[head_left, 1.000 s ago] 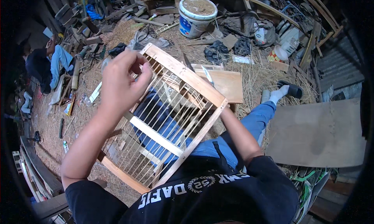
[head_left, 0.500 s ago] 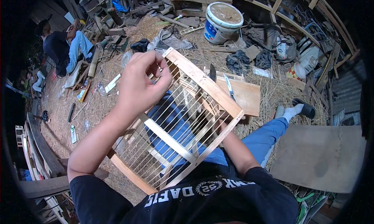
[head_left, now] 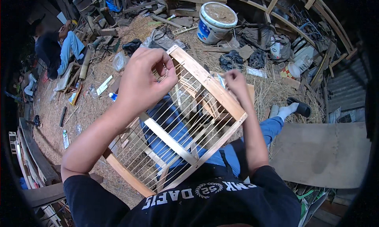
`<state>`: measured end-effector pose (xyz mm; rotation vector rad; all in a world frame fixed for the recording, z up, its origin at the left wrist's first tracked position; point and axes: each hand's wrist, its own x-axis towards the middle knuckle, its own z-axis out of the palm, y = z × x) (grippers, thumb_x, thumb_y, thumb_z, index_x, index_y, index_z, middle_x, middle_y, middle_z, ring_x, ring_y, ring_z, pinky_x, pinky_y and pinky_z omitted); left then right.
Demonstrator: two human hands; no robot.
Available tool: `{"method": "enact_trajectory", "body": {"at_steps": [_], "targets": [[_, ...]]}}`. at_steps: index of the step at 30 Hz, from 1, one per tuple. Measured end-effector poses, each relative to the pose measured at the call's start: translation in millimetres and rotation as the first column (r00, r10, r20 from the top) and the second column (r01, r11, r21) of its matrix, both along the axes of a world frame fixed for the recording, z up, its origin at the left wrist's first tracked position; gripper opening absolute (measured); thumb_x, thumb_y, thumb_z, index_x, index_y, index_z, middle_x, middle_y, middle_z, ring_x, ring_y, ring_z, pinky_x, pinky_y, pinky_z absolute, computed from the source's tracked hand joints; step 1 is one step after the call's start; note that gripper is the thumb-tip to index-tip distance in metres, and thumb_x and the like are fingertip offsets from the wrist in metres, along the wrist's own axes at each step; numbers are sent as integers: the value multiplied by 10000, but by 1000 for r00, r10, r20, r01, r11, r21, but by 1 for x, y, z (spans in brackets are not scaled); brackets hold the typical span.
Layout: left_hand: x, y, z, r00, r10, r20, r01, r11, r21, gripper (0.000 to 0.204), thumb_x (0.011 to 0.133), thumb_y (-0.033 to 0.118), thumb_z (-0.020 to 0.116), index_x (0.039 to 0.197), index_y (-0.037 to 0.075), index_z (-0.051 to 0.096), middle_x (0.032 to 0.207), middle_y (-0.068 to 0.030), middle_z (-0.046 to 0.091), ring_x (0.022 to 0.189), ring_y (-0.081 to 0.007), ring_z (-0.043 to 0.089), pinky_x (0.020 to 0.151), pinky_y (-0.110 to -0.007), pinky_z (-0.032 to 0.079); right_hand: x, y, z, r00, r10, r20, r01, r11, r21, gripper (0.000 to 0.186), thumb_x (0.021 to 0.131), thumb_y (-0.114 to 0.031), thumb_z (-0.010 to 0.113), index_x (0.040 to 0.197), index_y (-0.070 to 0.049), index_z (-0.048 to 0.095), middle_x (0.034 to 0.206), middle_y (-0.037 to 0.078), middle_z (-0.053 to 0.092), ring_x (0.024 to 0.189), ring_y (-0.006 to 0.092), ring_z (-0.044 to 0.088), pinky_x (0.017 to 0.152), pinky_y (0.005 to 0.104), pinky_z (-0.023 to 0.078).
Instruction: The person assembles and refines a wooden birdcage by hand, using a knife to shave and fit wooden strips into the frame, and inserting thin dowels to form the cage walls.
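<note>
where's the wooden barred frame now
In the head view, the wooden barred frame is at centre, just beyond the black shirt, with the left hand over its upper-left part.

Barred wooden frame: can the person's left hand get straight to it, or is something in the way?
Nothing visible is in the way: the left hand is right at the barred wooden frame, over its upper-left side in the picture. Whether it touches is hard to tell.

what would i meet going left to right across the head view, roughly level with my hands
Seated person in light-blue trousers → clear plastic bag → your left hand → your right hand → small white-and-red tub → corrugated metal sheet
</note>
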<state>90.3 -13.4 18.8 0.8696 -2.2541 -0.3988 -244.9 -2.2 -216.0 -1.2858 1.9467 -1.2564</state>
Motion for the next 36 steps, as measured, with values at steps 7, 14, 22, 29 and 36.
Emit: {"method": "enact_trajectory", "body": {"at_steps": [7, 14, 22, 29, 36], "targets": [[-16, -7, 3, 999, -46, -14, 46, 999, 18, 106, 793, 68, 731, 800, 27, 633, 775, -43, 569, 755, -152, 552, 707, -299, 452, 44, 39, 211, 965, 192, 177, -103, 904, -415, 174, 925, -87, 756, 966, -58, 589, 882, -36, 615, 780, 32, 538, 690, 214, 449], [-38, -6, 3, 993, -101, -61, 105, 993, 53, 126, 799, 82, 737, 797, 24, 625, 762, -47, 581, 782, -170, 566, 718, -307, 454, 79, 46, 249, 878, 477, -39, -468, 838, -280, 280, 875, -17, 744, 1022, -59, 509, 956, 10, 619, 870, 75, 563, 801, 243, 485], [-47, -4, 7, 986, -158, -55, 157, 987, -29, 137, 783, 82, 744, 801, 20, 623, 775, -75, 612, 783, -211, 574, 724, -336, 464, 78, 50, 247, 893, 448, -34, -440, 856, -272, 256, 836, -67, 714, 994, -30, 516, 884, 18, 612, 774, 74, 522, 718, 247, 476], [-52, -1, 6, 983, -178, -39, 175, 982, -64, 136, 769, 84, 742, 807, 20, 628, 770, -82, 601, 770, -221, 586, 716, -343, 469, 77, 51, 247, 900, 436, -29, -427, 864, -268, 270, 824, -52, 724, 989, -25, 512, 854, 5, 574, 754, 65, 502, 696, 239, 458], [-53, 2, 8, 980, -191, -55, 188, 981, -54, 144, 767, 76, 740, 799, 17, 613, 778, -93, 598, 775, -231, 589, 700, -359, 472, 78, 51, 244, 913, 406, -25, -399, 881, -255, 283, 819, -53, 731, 996, -23, 512, 839, -6, 556, 719, 48, 487, 640, 228, 435]]}}
